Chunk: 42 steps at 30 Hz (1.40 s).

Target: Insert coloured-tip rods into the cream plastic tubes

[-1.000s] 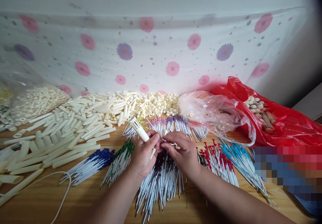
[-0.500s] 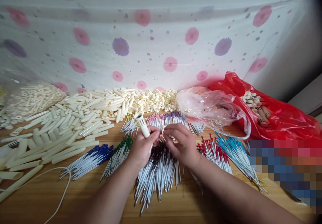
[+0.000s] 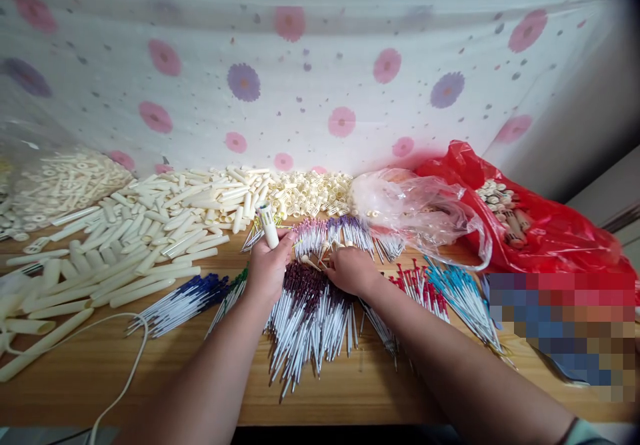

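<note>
head view: the left hand (image 3: 267, 270) was closed around a white slotted barrel (image 3: 271, 230), gripping its lower part above the wooden table (image 3: 310, 408). the barrel's long axis ran steeply upward and away from the person, leaning a little to the left; its slotted end was uppermost, well clear of the fist, while the lower end was hidden in the palm. the right hand (image 3: 354, 270) was low, back upward, fingers bent down at a few small pale parts (image 3: 314, 261) just behind the dark maroon-headed rods (image 3: 310, 325); whether it gripped one of them i could not tell. those rods fanned out between the forearms, heads toward the wall, thin tips toward the person. blue-headed rods (image 3: 183, 304) lay slantwise on the left, tips down and left; red-headed rods (image 3: 423, 292) lay near the right forearm, and a heap of white tubes (image 3: 200, 198) was behind the left hand.
</note>
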Motion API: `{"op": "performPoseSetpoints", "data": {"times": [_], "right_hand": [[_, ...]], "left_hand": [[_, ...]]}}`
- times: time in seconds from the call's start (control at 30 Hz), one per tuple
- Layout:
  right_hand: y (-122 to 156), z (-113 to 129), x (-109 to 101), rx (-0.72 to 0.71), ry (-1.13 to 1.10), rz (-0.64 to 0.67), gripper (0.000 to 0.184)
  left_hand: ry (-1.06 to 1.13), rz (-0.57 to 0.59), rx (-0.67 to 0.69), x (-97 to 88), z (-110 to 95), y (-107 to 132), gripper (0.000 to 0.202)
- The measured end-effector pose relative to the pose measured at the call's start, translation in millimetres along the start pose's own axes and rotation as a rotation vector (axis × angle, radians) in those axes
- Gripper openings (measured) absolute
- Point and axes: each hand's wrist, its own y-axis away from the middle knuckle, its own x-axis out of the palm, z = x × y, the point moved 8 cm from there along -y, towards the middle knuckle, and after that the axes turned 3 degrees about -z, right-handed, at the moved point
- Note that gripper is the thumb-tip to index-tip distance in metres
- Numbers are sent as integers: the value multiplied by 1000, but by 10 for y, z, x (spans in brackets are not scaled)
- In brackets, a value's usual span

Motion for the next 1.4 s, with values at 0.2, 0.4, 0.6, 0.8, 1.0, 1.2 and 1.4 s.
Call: {"op": "performPoseSetpoints", "data": {"times": [0.2,0.4,0.6,0.8,1.0,1.2,1.4], "right_hand": [[14,-120,-151,63,-68,-67,19],[206,77,-453,-68,-326,-260,21],[344,272,-493,-239,-570,-302,16],[369,147,-632,-263,-830,-347,19],[340,-61,-708,-160,-1083,-389,16],[367,46,-804,-275,-897,-304,11],[1006,-98,-1594,-409,-607,-811,15]], "left_hand": [[-148,22,11,9,24,39,30],[-222,174,-42,195,88,173,27],[-28,201,-131,276,81,246,24],[25,351,-135,367,18,312,19],[-144,539,-141,462,69,404,18],[-426,637,120,510,18,403,18],[-529,376,554,347,-272,315,20]]}}
